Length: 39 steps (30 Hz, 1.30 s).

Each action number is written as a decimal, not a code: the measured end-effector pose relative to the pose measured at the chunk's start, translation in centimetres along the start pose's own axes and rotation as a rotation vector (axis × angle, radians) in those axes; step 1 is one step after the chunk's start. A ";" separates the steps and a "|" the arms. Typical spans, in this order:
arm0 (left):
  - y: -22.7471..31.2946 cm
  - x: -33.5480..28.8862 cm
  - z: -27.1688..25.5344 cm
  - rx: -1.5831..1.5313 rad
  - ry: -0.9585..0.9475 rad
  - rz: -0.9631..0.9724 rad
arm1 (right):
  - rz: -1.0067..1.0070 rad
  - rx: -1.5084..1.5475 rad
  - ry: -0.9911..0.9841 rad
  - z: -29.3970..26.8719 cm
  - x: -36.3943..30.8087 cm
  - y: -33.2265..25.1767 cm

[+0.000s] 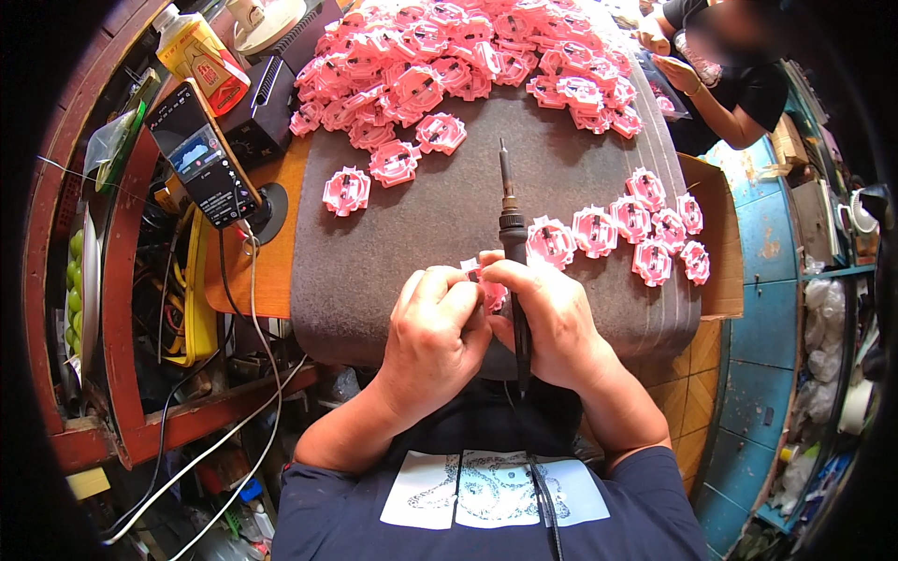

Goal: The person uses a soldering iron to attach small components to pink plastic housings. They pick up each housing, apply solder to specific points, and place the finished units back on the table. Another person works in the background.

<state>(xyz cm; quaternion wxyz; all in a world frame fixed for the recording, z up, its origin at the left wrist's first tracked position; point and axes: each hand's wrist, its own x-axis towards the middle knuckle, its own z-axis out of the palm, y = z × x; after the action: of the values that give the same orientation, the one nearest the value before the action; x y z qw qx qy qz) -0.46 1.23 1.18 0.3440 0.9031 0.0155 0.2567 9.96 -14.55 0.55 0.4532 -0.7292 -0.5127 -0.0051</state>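
Observation:
Close to the near edge of the mat, my left hand (432, 323) is closed with its fingertips on a small pink plastic part (494, 296), mostly hidden by the fingers. My right hand (558, 318) meets it from the other side, thumb and forefinger at the same part. A black soldering iron (513, 229) lies in the right hand, its metal tip pointing away from me and its cord trailing down over my shirt. Just beyond the right hand sits a loose pink part (550, 243), with several more to its right.
A large heap of pink parts (412, 89) covers the far side of the dark mat (402, 271). At left are a phone on a stand (201, 154), a black box (267, 107), a yellow-red bottle (201, 56) and cables. Another person (734, 89) sits at far right, beyond a cardboard box (720, 243).

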 end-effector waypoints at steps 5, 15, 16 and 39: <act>0.0 -0.1 0.1 -0.005 0.003 -0.005 | -0.002 0.000 -0.002 0.0 0.0 0.0; -2.1 1.1 -1.2 -0.151 0.188 -0.022 | -0.008 -0.038 -0.015 0.1 0.1 -0.2; -3.3 2.1 -1.4 -0.098 0.225 -0.008 | 0.002 -0.059 -0.017 0.1 0.0 -0.2; -3.5 3.5 -5.5 0.146 -0.109 0.100 | -0.036 -0.259 0.238 -0.4 -0.9 0.4</act>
<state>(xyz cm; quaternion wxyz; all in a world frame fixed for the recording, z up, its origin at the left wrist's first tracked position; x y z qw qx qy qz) 0.46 8.03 4.03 0.2643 0.9381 -0.0297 0.2220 10.05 -15.49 0.10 0.4127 -0.7664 -0.4635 -0.1658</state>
